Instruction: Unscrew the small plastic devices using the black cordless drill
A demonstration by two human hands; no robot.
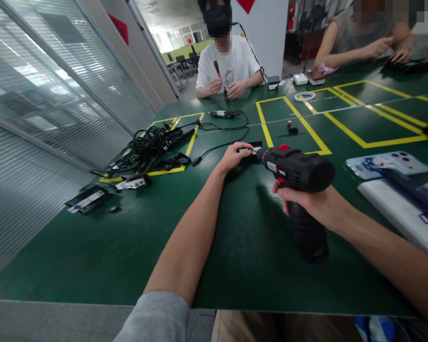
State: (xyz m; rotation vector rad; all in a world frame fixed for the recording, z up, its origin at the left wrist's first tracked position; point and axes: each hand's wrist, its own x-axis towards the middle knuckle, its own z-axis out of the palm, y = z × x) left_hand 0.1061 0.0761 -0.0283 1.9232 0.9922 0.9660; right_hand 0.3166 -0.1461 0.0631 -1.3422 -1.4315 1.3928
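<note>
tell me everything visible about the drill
The drill looks like black plastic with red accents and a pale label. Its handle, gripped in the right hand, slants down over the table. Its chuck and bit point toward a dark piece at the left hand; contact is unclear.

The right hand [312, 203] grips 1 drill [296, 168]. Ahead-left of this grip, the left hand [233, 156] holds 1 black part [257, 144].
</note>
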